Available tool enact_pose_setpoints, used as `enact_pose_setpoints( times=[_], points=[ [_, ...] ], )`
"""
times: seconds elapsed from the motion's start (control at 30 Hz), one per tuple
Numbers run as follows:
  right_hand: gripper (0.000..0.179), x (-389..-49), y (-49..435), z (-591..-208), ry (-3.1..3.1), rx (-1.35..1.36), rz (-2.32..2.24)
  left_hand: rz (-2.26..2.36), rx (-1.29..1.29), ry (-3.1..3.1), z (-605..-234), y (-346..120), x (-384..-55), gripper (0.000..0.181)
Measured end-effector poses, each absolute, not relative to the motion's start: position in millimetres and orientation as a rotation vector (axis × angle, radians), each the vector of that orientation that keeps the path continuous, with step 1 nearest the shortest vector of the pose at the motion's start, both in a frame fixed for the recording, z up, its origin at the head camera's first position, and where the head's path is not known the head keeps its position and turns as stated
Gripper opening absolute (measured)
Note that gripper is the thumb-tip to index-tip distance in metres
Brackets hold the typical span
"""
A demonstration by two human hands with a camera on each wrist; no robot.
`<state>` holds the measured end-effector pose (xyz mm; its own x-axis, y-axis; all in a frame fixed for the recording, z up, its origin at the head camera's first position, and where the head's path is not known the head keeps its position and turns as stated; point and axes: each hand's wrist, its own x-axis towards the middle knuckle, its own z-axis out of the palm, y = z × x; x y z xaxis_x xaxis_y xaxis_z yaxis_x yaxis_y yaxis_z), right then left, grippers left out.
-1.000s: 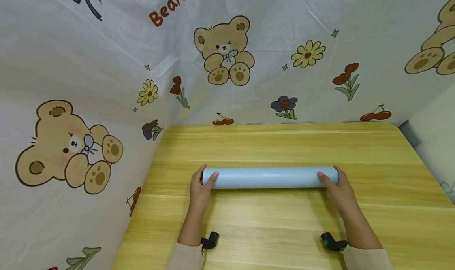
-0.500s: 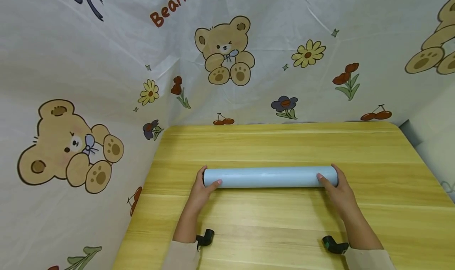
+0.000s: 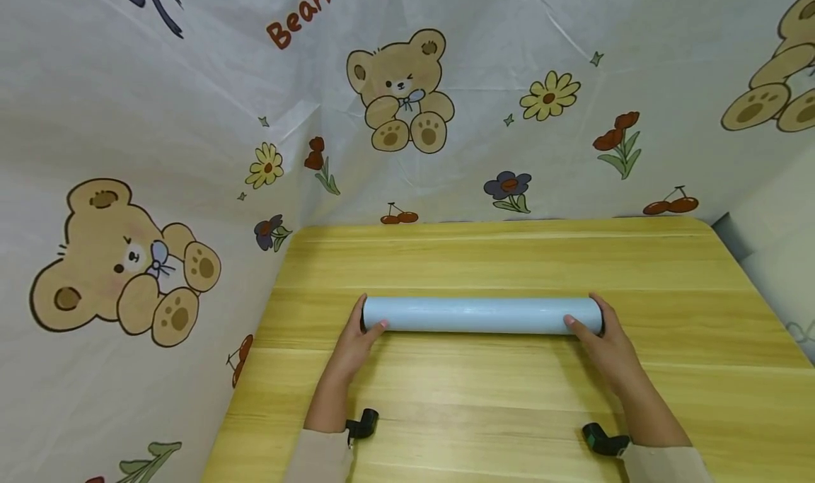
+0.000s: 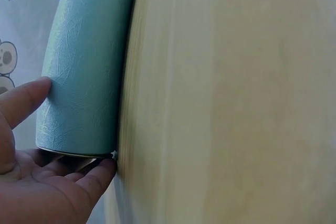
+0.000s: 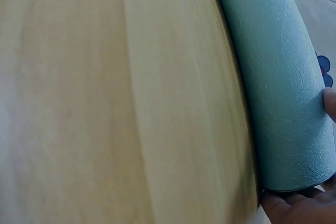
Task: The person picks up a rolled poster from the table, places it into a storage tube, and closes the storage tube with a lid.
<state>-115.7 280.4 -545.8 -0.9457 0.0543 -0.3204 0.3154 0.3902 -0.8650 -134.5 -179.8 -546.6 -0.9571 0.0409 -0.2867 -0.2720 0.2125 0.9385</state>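
A light blue roll [image 3: 477, 315] with a finely creased, leather-like surface lies crosswise over the wooden table [image 3: 484, 398]. My left hand [image 3: 353, 338] holds its left end, thumb on the near side and the other fingers around the end and far side. At the opposite end my right hand [image 3: 608, 338] grips it in much the same way. In the left wrist view, the left thumb [image 4: 29, 98] presses the creased surface while the fingers curl under the dark-edged end. The right wrist view shows only part of the right hand, its fingers [image 5: 299, 208] at the roll's end.
A white cloth [image 3: 471, 16] printed with bears, flowers and cherries hangs behind the table and along its left side. Black wrist devices [image 3: 363, 424] sit on both forearms, by the beige sleeves [image 3: 318, 455].
The left thumb has lowered along the roll and the left forearm has shifted a little left. The roll has moved slightly; both hands still hold its ends.
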Motion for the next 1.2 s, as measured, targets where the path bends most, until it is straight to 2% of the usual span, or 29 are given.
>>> enact_pose_setpoints(
  times=[0.2,0.5,1.2],
  points=[
    [0.099,-117.7,280.7,-544.4,2.4,0.309,-1.598,1.803,-0.221,2.221,-544.7,-179.7,-136.2,0.085],
    [0.099,-117.8,281.3,-545.9,2.385,0.309,-1.611,1.825,-0.186,2.198,-547.8,-180.0,-135.9,0.092],
    [0.099,-116.0,280.6,-548.4,2.381,0.313,-1.631,1.829,-0.192,2.194,-547.3,-177.2,-134.9,0.092]
  ],
)
